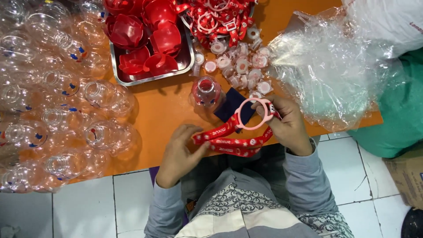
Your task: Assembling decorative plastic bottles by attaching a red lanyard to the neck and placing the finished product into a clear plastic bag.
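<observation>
Your left hand (178, 154) is curled, thumb and fingertips pinched together, wrist bent inward. Your right hand (286, 125) is closed in a grip, knuckles up. Both forearms angle inward.

Crumpled clear plastic bag (328, 70) right on table; brown cardboard box (407, 176) on floor.

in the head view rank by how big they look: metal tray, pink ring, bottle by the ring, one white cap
1. metal tray
2. bottle by the ring
3. pink ring, in the right hand; close to the bottle in size, so unsure
4. white cap
</observation>
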